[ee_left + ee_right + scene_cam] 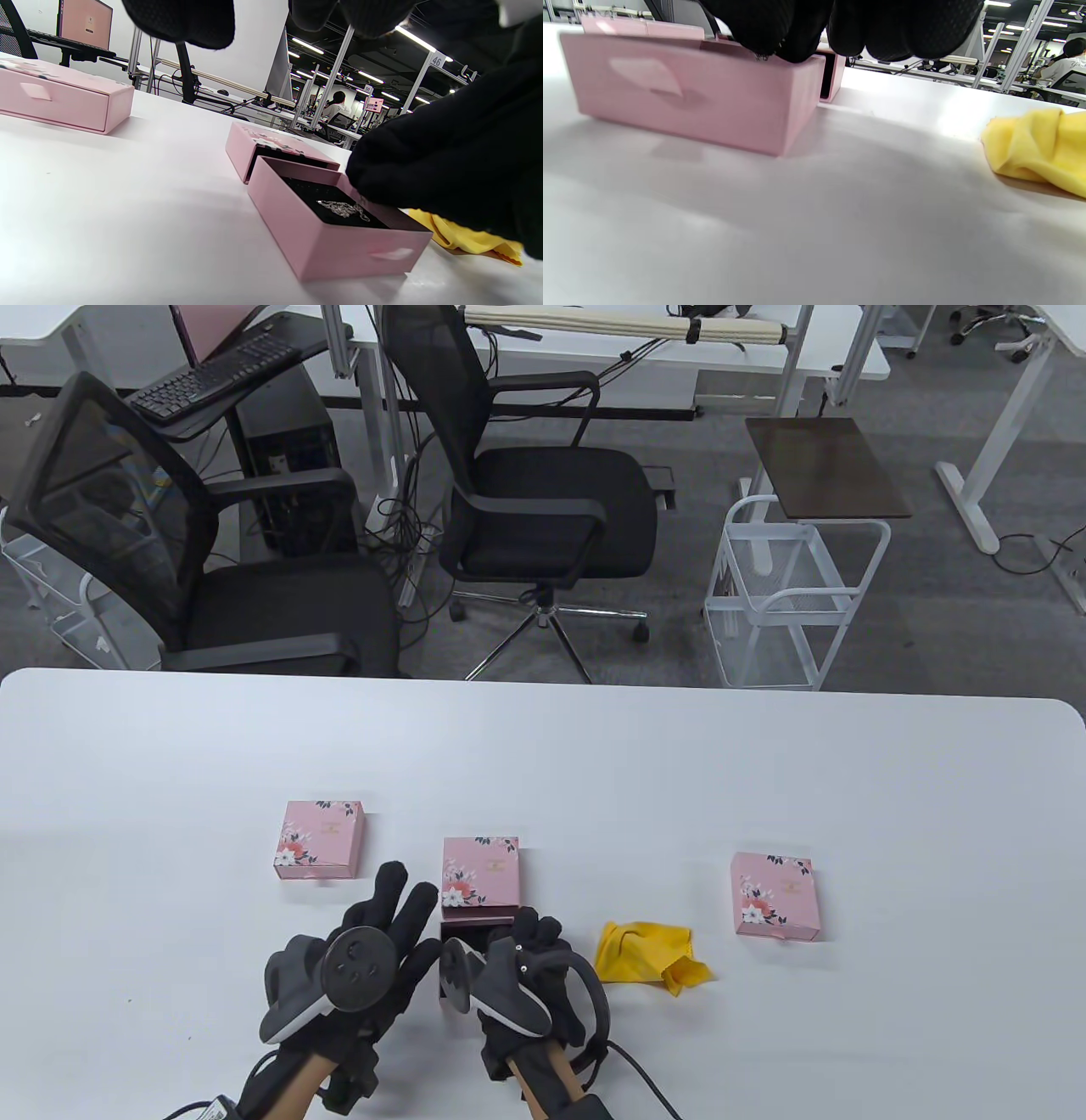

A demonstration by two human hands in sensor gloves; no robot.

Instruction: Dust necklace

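Your right hand is reaching over the pulled-out drawer of the middle pink box, near the front edge of the white worktop. Its gloved fingers are curling down at the drawer's rim; whether they are actually pinching anything, the views are not showing clearly. The silver necklace is lying in a small heap on the drawer's black lining, just beside those fingertips in the left wrist view. Your left hand is hovering just left of the drawer with its fingers stretching out straight and holding nothing. A crumpled yellow cloth is lying on the worktop just to the right of your right hand. Two more pink floral boxes are sitting closed, one toward the left of the open box and one well off to its right.
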